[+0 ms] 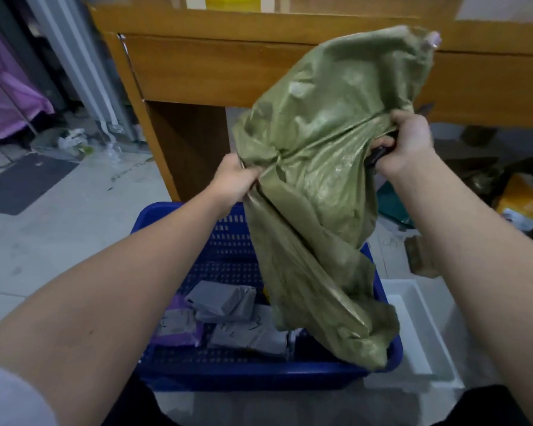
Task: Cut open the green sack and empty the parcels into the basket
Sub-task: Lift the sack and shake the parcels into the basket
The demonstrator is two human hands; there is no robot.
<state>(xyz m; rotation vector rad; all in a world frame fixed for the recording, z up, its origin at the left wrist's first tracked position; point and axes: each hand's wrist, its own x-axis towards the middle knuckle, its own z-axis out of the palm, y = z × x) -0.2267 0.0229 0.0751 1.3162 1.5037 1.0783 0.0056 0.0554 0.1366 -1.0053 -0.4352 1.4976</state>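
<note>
Together both hands, left [235, 176] and right [405, 142], clench the green sack [326, 167] above the basket [166, 212].

light: even, soft indoor | shadows: faint | blur: slight motion softness | edges: wide-angle bowing

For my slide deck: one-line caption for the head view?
Both hands hold the green sack over the blue basket of parcels.

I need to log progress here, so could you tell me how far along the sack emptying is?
Mostly done: grey and purple parcels already lie in the blue basket. In hand: the left hand and right hand hold the limp green sack upended over it. Left: confirming nothing remains inside, which the folds hide.
</note>
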